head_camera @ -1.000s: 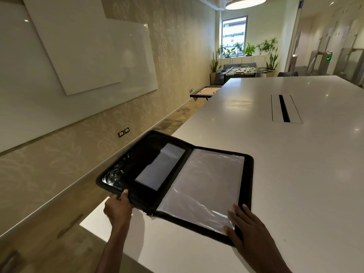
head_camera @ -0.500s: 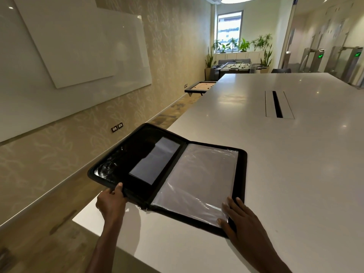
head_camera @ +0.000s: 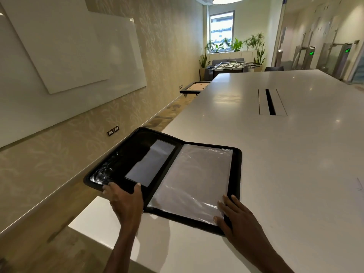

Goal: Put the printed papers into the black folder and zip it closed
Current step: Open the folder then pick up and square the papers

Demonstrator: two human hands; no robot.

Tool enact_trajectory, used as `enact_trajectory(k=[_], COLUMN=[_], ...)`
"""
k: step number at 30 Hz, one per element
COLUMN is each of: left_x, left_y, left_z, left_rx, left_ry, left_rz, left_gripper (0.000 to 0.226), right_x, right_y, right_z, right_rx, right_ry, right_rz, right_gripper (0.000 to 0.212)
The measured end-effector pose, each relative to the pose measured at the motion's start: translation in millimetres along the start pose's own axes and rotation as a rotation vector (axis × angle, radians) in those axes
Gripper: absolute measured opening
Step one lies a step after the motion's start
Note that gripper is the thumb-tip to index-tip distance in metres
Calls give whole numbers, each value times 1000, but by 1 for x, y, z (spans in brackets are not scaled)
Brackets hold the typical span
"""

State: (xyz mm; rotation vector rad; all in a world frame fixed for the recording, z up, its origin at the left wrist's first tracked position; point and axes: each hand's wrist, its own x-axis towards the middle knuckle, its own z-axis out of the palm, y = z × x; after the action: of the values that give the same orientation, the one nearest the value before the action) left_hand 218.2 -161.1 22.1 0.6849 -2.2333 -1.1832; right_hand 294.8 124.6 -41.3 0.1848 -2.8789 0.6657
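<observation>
The black folder (head_camera: 235, 168) lies open at the near left corner of the white table (head_camera: 285, 154). Its right half rests flat and holds papers under a clear plastic sleeve (head_camera: 193, 178). Its left half (head_camera: 126, 154) hangs out past the table edge, with a white sheet in a pocket (head_camera: 149, 164). My left hand (head_camera: 124, 201) grips the near edge of that left half, thumb on top. My right hand (head_camera: 234, 215) lies flat, fingers spread, on the folder's near right corner.
A cable slot (head_camera: 270, 102) is set into the table farther back. A faint sheet edge (head_camera: 359, 186) shows at the right border. Whiteboards (head_camera: 78, 56) hang on the left wall. Beyond the table's end stand a foosball table (head_camera: 228, 66) and plants.
My left hand has shifted right along the folder's near edge toward the spine. The right hand stays pressed on the near right corner. The view has tilted slightly.
</observation>
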Motion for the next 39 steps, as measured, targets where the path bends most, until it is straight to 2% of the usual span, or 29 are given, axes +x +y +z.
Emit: enact_trajectory(k=[5,9,16,20,25,30,35,39], left_x=[-36,-64,-119,-157,-206,-251,-300,-339], left_y=[25,48,81,101,127,152,177,193], left_z=[12,25,56,78,107,136,161,180], left_rx=[-135,-141,-214,-226,-290,-276,-226,-145], left_ry=[-137,-241,-490,-574,-726,-839,-984,-1063], left_rz=[112,159,339,408,373,467,487,484], left_gripper=[67,73,45,27,23,15,17,31], right_x=[5,5,-9,-24,-47,-72,-100,-122], right_y=[-4,0,30,56,88,121,154,181], right_z=[-9,-24,-65,-85,-107,-128,-151,-171], right_rx=[52,109,96,75,70,77,54,12], right_ry=[-25,16,106,138,183,231,295,369], right_rz=[8,40,126,202,300,390,489,566], right_gripper=[62,65,63,62,62,60,51,45])
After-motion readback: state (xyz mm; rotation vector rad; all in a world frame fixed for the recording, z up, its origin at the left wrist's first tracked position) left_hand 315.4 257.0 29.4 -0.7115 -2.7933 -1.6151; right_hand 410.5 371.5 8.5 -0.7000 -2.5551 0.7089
